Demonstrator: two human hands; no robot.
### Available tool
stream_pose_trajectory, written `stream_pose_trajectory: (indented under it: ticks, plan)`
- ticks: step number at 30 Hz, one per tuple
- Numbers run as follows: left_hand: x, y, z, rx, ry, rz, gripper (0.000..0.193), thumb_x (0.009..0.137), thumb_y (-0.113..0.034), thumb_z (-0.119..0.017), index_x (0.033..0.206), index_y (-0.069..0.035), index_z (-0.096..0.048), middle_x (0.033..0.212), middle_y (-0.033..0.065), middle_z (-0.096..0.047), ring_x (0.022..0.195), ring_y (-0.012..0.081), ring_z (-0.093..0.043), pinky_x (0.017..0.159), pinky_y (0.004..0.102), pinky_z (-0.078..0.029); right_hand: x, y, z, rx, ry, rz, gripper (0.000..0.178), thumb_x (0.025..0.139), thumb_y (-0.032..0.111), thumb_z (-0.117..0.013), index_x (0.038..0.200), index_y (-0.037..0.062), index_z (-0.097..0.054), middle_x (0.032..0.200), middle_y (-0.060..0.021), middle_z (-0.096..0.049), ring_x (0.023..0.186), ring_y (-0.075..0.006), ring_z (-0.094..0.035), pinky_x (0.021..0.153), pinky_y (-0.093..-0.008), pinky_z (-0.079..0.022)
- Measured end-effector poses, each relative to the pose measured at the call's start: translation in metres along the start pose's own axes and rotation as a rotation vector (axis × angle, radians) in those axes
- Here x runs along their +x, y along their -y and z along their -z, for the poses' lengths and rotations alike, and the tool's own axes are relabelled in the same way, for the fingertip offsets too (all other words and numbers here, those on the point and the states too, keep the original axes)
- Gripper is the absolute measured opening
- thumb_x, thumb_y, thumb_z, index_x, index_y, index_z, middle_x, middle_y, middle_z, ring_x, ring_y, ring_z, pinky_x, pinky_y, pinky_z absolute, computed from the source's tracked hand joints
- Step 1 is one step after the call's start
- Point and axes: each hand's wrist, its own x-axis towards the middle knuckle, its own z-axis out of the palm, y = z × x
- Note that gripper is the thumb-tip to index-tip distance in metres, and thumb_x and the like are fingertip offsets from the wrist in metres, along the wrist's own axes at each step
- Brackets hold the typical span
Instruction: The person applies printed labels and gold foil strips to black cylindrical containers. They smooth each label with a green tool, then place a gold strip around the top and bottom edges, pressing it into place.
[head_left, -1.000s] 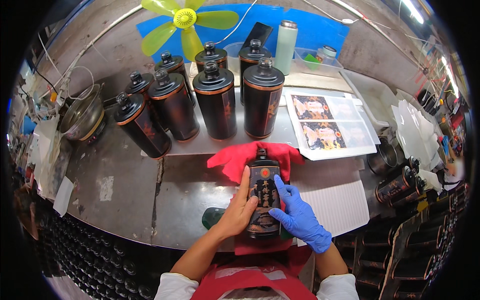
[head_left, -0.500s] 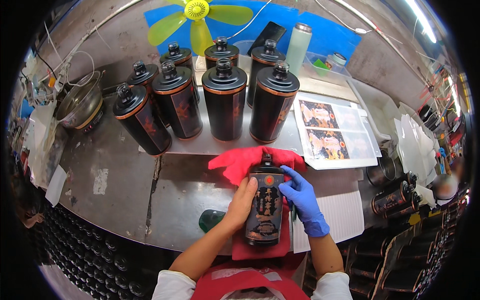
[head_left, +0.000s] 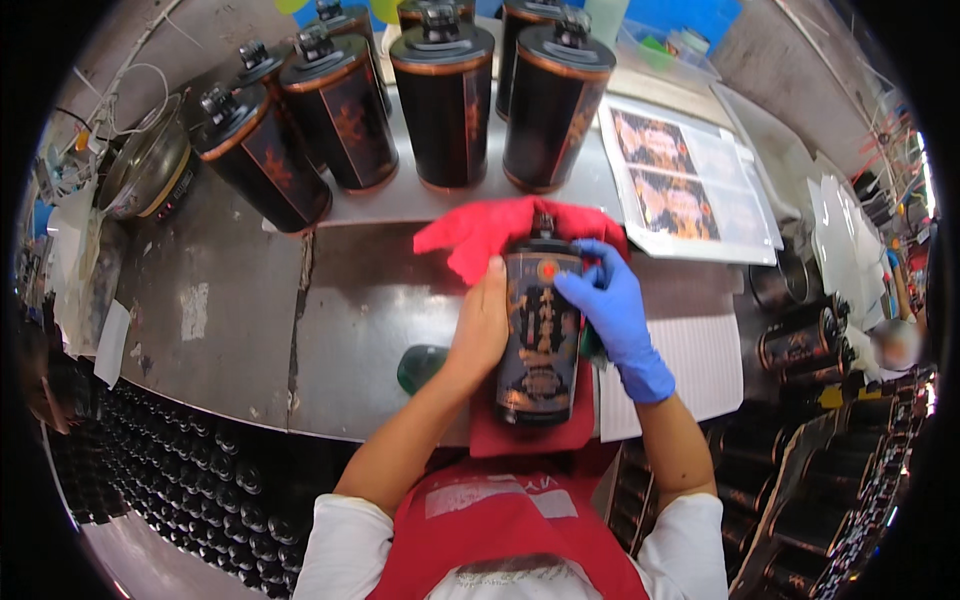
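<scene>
A black bottle (head_left: 540,350) with a decorated label and a red round emblem leans back on a red cloth (head_left: 465,232) in front of me. My bare left hand (head_left: 486,318) wraps its left side, thumb up along the label's edge. My right hand (head_left: 617,312), in a blue glove, grips the upper right side, a fingertip pressing the label near the emblem. Beneath that hand shows part of a dark green thing (head_left: 592,346), mostly hidden. Left of my left forearm a dark green, rounded flat piece (head_left: 421,367) lies on the metal table (head_left: 245,330).
Several black bottles (head_left: 440,110) with copper bands stand on a raised ledge behind. Printed label sheets (head_left: 665,185) lie at the back right, above ribbed white paper (head_left: 690,350). A metal pan (head_left: 150,165) sits far left. More bottles crowd below the table at both sides.
The view has tilted downward, so everything sits higher in the picture. My right hand's fingertip has moved further onto the label's face. My left hand keeps its hold on the bottle.
</scene>
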Motion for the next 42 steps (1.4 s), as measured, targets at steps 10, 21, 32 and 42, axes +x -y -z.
stream_pose_trajectory:
  ticks: [10, 21, 32, 42]
  plan:
    - [-0.023, 0.003, 0.001, 0.187, 0.076, -0.275, 0.069, 0.100, -0.044, -0.028, 0.141, 0.010, -0.017, 0.141, 0.0271, -0.033, 0.133, 0.0325, -0.032, 0.108, 0.0353, -0.025, -0.079, -0.017, 0.018, 0.124, 0.204, -0.206, 0.088, 0.067, 0.001, -0.076, 0.143, 0.0083, -0.033, 0.085, 0.0023, -0.044, 0.060, -0.0005, -0.041, 0.059, -0.0136, -0.038]
    - [-0.037, 0.007, 0.006, -0.144, 0.186, -0.266, 0.063, 0.100, -0.035, -0.037, 0.146, 0.001, -0.013, 0.147, 0.0172, -0.026, 0.136, 0.0237, -0.025, 0.110, 0.0319, -0.020, -0.082, -0.023, 0.022, 0.116, 0.263, -0.151, 0.092, 0.066, 0.001, -0.078, 0.144, 0.0113, -0.031, 0.085, 0.0026, -0.044, 0.058, -0.0004, -0.041, 0.056, -0.0142, -0.038]
    - [-0.075, 0.000, -0.003, 0.221, 0.095, -0.302, 0.065, 0.097, -0.027, -0.043, 0.147, -0.001, -0.009, 0.149, 0.0195, -0.022, 0.139, 0.0279, -0.015, 0.112, 0.0365, -0.003, -0.086, -0.025, 0.035, 0.048, 0.401, -0.188, 0.083, 0.074, 0.004, -0.073, 0.145, 0.0159, -0.031, 0.089, 0.0025, -0.050, 0.060, -0.0017, -0.038, 0.059, -0.0156, -0.037]
    - [-0.071, -0.013, 0.007, 0.440, 0.094, -0.503, 0.059, 0.097, -0.020, -0.038, 0.147, -0.004, -0.011, 0.152, 0.0205, -0.012, 0.142, 0.0309, -0.007, 0.112, 0.0364, -0.008, -0.081, -0.011, 0.041, -0.109, 0.346, -0.071, 0.083, 0.078, 0.013, -0.071, 0.147, 0.0166, -0.025, 0.099, -0.0023, -0.054, 0.058, -0.0056, -0.043, 0.060, -0.0212, -0.042]
